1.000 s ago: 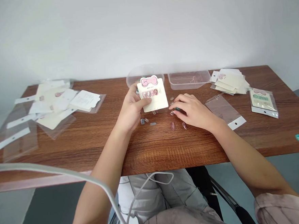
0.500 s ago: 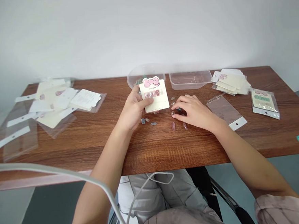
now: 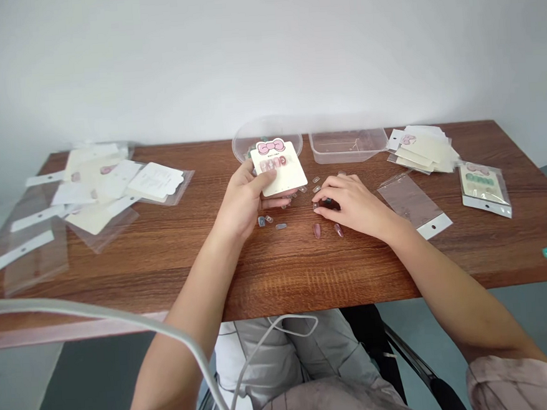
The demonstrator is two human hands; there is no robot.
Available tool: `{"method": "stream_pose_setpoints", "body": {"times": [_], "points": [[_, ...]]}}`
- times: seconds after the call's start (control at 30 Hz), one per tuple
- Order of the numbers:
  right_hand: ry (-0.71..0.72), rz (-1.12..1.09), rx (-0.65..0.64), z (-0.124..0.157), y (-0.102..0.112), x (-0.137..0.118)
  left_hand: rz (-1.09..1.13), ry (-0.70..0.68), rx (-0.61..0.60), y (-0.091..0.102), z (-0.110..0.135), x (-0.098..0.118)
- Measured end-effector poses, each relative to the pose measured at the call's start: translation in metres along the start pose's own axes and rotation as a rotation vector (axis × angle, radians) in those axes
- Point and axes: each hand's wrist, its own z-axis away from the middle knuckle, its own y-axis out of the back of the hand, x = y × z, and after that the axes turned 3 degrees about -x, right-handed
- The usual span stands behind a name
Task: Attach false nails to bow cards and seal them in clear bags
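Note:
My left hand [image 3: 240,198] holds a cream display card [image 3: 288,179] upright above the table, thumb on its front and fingers behind. A pink bow is printed at its top, and a row of pinkish press-on nails [image 3: 273,163] sits across it. My right hand [image 3: 348,203] rests on the table to the right of the card. Its thumb and index finger close around a small clear press-on nail [image 3: 315,206]. Two dark pink nails [image 3: 317,230] lie just in front of that hand. Clear and bluish nails [image 3: 281,225] lie below the card.
Behind the card stand a round clear tub [image 3: 241,146] and a rectangular clear box [image 3: 345,156]. Bagged cards [image 3: 98,186] spread over the left side. At right are a clear bag [image 3: 407,202], stacked cards [image 3: 426,150] and a packed green nail set [image 3: 483,187]. A white cable [image 3: 122,317] crosses the front left.
The card has moved slightly up and left, and tilted in my left hand, whose fingers now show beneath it. My right hand has barely shifted, staying by the clear nail.

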Motion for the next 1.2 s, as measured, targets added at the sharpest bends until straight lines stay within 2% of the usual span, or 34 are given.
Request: {"method": "stream_pose_setpoints", "body": {"times": [0.17, 0.47, 0.57, 0.7, 0.87, 1.0, 1.2], "points": [[-0.041, -0.012, 0.001, -0.001, 0.0, 0.001, 0.014, 0.041, 0.009, -0.002, 0.001, 0.001], [-0.023, -0.077, -0.014, -0.001, 0.001, 0.0, 0.082, 0.063, -0.032, -0.002, -0.001, -0.002], [-0.029, -0.094, 0.059, 0.001, 0.008, 0.003, 0.113, 0.088, -0.034, -0.003, -0.001, -0.003], [-0.065, -0.095, 0.254, 0.007, 0.022, 0.007, 0.14, 0.109, -0.066, -0.006, 0.001, 0.0], [-0.026, -0.148, 0.437, 0.009, 0.027, -0.002, 0.149, 0.151, -0.064, -0.013, 0.004, -0.001], [0.047, -0.126, 0.462, 0.007, 0.018, -0.018, 0.142, 0.208, -0.089, -0.023, 0.008, -0.01], [0.104, -0.071, 0.423, 0.003, 0.002, -0.029, 0.155, 0.24, -0.148, -0.035, 0.014, -0.023]]}}
